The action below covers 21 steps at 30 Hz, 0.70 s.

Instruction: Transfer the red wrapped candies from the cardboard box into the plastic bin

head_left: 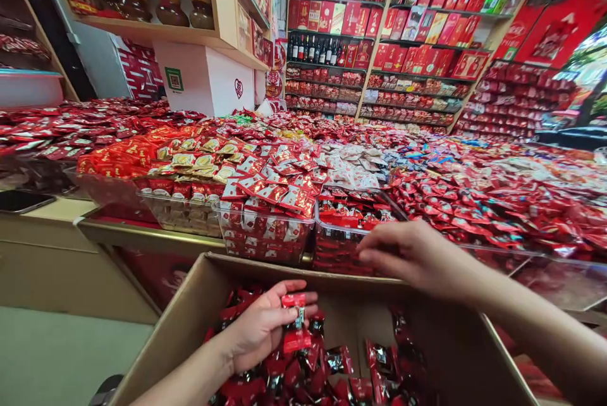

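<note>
My left hand (265,330) is inside a cardboard box (353,295), its thumb pressing a small red wrapped candy (296,322) against the fingers. Below it lie loose candies (339,360) in red and black wrappers. Over the far rim of the box hovers my right hand (412,257), fingers apart and pointing left, with nothing visible in them. Just beyond its fingertips stands a clear plastic bin (334,238) of red and black wrapped candies (353,210). That hand hides part of the bin's right side.
Neighbouring clear bins hold red-and-white packets (275,188), gold packets (203,156) and orange-red packets (126,153). More red packets (455,203) are heaped at right. A dark phone-like slab (26,201) lies on the left counter. Shelves (379,45) of bottles and boxes line the back.
</note>
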{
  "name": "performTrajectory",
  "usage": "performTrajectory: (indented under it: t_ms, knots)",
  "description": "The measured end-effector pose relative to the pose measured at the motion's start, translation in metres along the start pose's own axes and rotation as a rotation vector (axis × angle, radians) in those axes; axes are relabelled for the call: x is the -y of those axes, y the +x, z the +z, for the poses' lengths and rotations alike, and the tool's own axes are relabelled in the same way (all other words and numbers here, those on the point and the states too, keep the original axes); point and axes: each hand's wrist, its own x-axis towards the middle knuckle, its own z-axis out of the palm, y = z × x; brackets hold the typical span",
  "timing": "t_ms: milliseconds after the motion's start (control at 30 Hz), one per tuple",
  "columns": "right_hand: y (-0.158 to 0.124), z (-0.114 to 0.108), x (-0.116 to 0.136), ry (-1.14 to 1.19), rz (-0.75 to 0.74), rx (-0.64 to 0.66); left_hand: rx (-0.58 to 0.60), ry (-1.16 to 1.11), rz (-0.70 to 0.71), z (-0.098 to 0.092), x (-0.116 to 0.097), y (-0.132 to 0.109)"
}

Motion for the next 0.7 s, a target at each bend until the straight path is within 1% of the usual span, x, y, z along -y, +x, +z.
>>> performTrajectory:
  t_ms: [33,100,167,200,233,300,367,400,467,533,600,633,700]
  knots:
    - [-0.008,0.021,0.008,0.111,0.025,0.066,0.001,-0.021,0.021,0.003,-0.001,0.000]
    - [-0.017,0.065,0.016,0.283,0.129,0.124,0.002,-0.046,0.082,0.008,-0.001,0.000]
    - [-0.020,0.105,0.014,0.476,0.226,0.178,0.003,-0.046,0.136,0.013,0.001,-0.001]
    - [-0.019,0.120,0.012,0.587,0.263,0.216,0.001,-0.037,0.155,0.015,0.002,-0.001]
    - [-0.018,0.132,0.009,0.706,0.294,0.247,-0.002,-0.025,0.167,0.016,0.003,-0.001]
    - [-0.016,0.143,0.005,0.911,0.353,0.264,-0.008,-0.008,0.183,0.019,0.003,-0.002]
    - [-0.015,0.144,0.003,1.030,0.393,0.238,-0.003,-0.018,0.183,0.020,0.002,-0.002]
    - [-0.015,0.142,0.004,1.049,0.401,0.224,0.003,-0.033,0.175,0.020,0.001,-0.002]
    - [-0.016,0.137,0.006,1.009,0.368,0.201,0.011,-0.067,0.150,0.020,-0.001,-0.003]
    - [-0.017,0.131,0.007,0.834,0.278,0.139,-0.033,-0.054,0.141,0.019,0.000,-0.004]
    - [-0.018,0.127,0.008,0.498,0.138,0.034,-0.116,0.008,0.113,0.018,0.002,-0.005]
    - [-0.019,0.125,0.007,0.300,0.049,-0.017,-0.146,0.031,0.074,0.018,0.003,-0.005]
    - [-0.021,0.124,0.006,-0.042,-0.133,-0.072,-0.147,0.012,-0.046,0.018,0.004,-0.006]
